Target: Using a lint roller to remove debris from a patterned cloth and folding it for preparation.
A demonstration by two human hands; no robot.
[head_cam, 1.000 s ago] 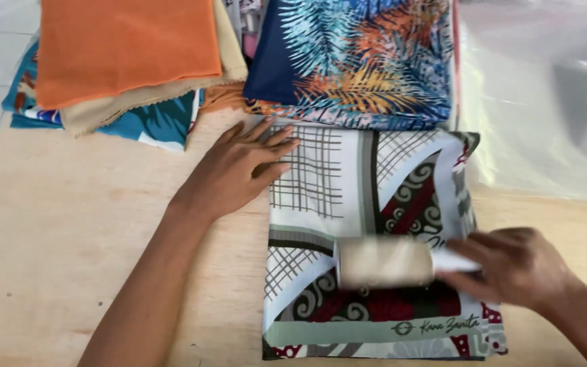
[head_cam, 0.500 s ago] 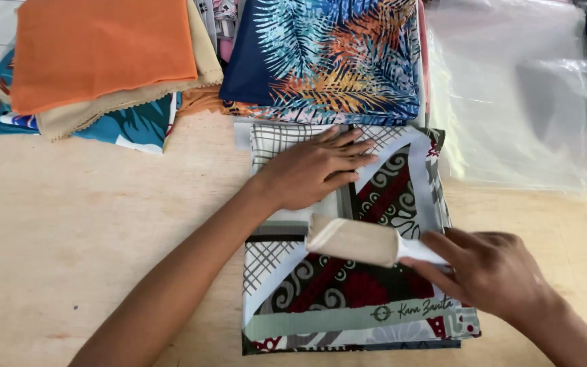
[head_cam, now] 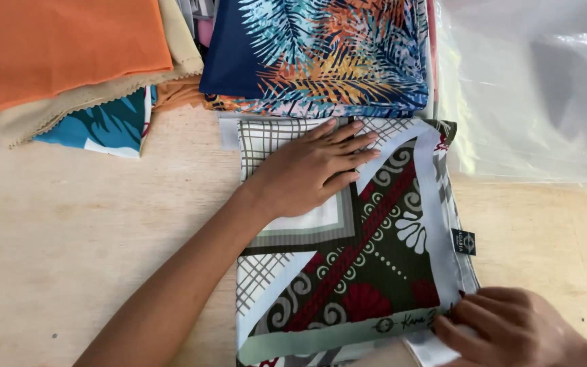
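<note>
Patterned folded scarf (head_cam: 368, 272) lies on wooden table (head_cam: 69, 224). Left hand (head_cam: 310, 170) flat, fingers spread, pinning its top so it stays put; right hand (head_cam: 511, 329) pinches the lower corner, probably squaring the fold.

A textile packing workshop: folded fabric stacks (head_cam: 76, 61) (plain and printed) and clear plastic bags (head_cam: 531, 102) crowd a wooden table (head_cam: 69, 238).

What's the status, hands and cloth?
Left hand flat on folded patterned scarf. Right hand pinching its lower right corner. Nothing blocking.
</note>
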